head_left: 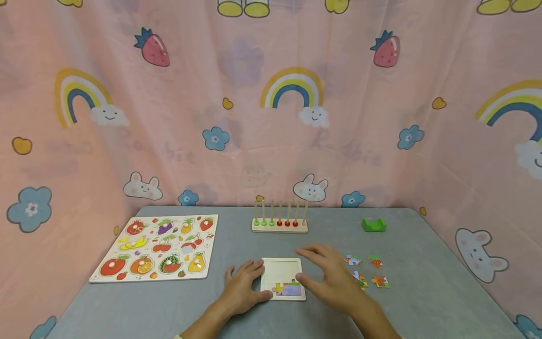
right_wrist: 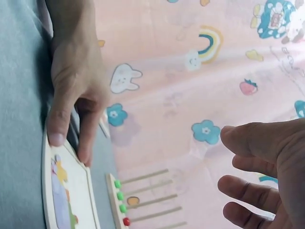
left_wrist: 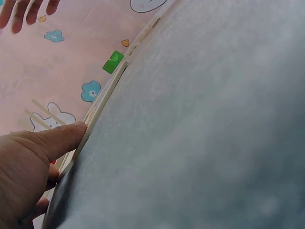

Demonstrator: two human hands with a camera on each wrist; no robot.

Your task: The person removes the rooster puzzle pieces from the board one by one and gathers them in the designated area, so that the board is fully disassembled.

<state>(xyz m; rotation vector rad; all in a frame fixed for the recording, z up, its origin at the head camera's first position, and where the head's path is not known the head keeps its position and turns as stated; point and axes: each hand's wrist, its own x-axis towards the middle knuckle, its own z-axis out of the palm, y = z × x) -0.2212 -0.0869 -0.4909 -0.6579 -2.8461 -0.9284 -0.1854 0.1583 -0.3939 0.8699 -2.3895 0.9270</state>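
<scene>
A small square wooden puzzle tray lies on the table with joined purple, yellow and green jigsaw pieces in its lower part. My left hand rests at the tray's left side, its straight thumb on the near-left corner and a fingertip touching the left edge farther up. In the left wrist view the thumb lies against the tray's rim. Over the tray's right edge hovers my right hand, fingers spread and holding nothing. In the right wrist view, thumb and fingertips are apart.
Several loose jigsaw pieces lie right of the right hand. A fruit peg puzzle board lies at the left. Behind the tray stand a bead rack with upright pegs and a green block. A patterned curtain hangs behind the table.
</scene>
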